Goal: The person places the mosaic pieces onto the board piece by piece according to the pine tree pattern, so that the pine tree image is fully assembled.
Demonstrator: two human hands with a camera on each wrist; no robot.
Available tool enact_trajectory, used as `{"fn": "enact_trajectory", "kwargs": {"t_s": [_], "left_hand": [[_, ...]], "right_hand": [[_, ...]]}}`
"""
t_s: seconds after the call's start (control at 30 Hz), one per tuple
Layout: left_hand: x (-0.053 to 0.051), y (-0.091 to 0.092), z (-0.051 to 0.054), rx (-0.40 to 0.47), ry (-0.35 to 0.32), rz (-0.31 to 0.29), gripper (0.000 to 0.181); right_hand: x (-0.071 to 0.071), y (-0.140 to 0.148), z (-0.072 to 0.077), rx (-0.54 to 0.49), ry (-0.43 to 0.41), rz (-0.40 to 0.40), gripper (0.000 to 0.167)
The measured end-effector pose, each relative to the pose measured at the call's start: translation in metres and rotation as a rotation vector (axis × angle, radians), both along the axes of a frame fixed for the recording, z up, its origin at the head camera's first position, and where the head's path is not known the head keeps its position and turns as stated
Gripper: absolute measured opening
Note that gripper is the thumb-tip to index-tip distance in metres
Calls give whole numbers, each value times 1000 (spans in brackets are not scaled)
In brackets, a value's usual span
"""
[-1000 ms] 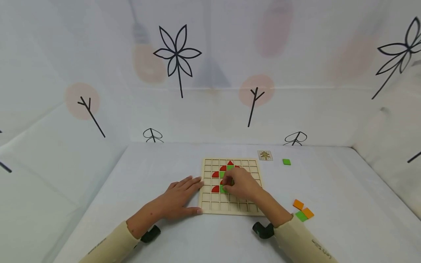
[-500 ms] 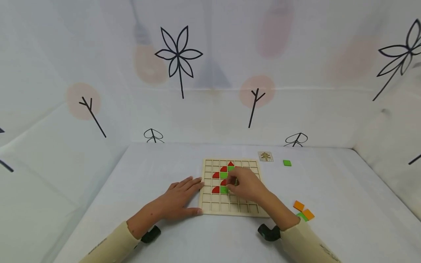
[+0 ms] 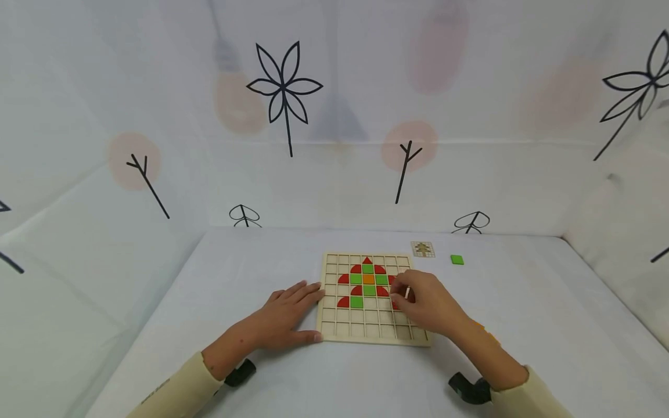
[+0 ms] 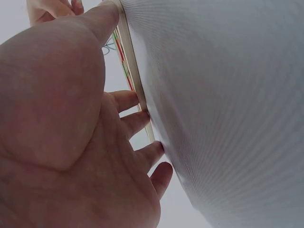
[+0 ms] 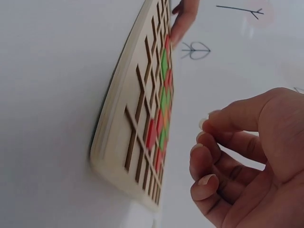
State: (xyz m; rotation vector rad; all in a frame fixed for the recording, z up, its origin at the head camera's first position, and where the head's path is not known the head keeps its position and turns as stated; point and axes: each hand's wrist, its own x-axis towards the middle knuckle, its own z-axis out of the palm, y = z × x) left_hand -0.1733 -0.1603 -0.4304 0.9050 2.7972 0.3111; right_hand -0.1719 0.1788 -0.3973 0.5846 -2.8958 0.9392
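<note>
A light wooden grid board (image 3: 345, 330) lies on the table, with red, green and orange tiles set in its cells in a tree shape. Beside its left edge rests my left hand (image 3: 287, 316), fingers straight and spread; fingertips and thumb touch the rim, as the left wrist view also shows. Over the board's right side hovers my right hand (image 3: 425, 299), fingers loosely curled and the thumb close to the index finger. No tile shows between those fingers in the right wrist view. This hand covers some right-hand cells; a red tile (image 5: 151, 134) there shows in that view.
A small pattern card (image 3: 423, 249) and a loose green tile (image 3: 457, 259) lie behind the board to the right. Orange tiles (image 3: 493, 338) are partly hidden by my right forearm. A printed white cloth (image 3: 334, 186) hangs at the back.
My right hand has moved right from the board's middle, uncovering an orange tile and green and red tiles. The right forearm now covers part of the loose tiles. My left hand stays put.
</note>
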Motion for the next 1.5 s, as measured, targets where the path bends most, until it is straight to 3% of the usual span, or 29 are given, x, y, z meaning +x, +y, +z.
{"fn": "enact_trajectory", "kwargs": {"t_s": [0.63,0.77,0.97,1.27,1.5], "left_hand": [[-1,1,-1,-15,1,0,91],[-1,1,-1,-15,-3,-1,91],[-1,1,-1,-20,1,-6,91],[-1,2,0,-22,-1,-4,92],[-1,0,0,-22,6,-3,92]], "right_hand": [[35,88,-4,89,68,-153,12],[39,105,-5,104,22,-184,12],[32,126,-4,152,-100,-189,18],[29,156,-7,173,-252,-67,18],[25,160,-11,205,-309,-40,24]]}}
